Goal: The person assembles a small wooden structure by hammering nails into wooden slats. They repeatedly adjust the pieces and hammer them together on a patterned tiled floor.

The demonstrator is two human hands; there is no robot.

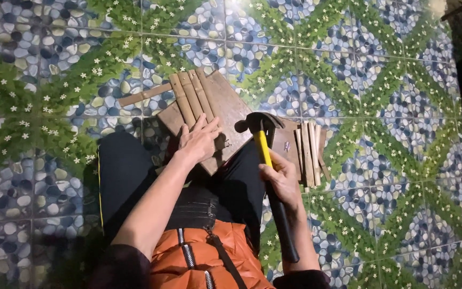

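Observation:
My left hand (198, 140) lies flat, fingers spread, on a brown wooden board (230, 109) that rests on the floor and against my leg. Several bamboo slats (191, 96) lie side by side on the board's far end, just beyond my fingertips. My right hand (282, 179) grips the yellow and black handle of a claw hammer (263, 143), whose dark head (252, 123) hovers over the board's right edge.
A second bundle of thin wooden slats (308, 152) lies on a board to the right of the hammer. One loose strip (143, 95) sticks out left of the board. The floor is tiled with a pebble and leaf pattern (380, 96). My dark trousers and orange jacket (199, 259) fill the lower middle.

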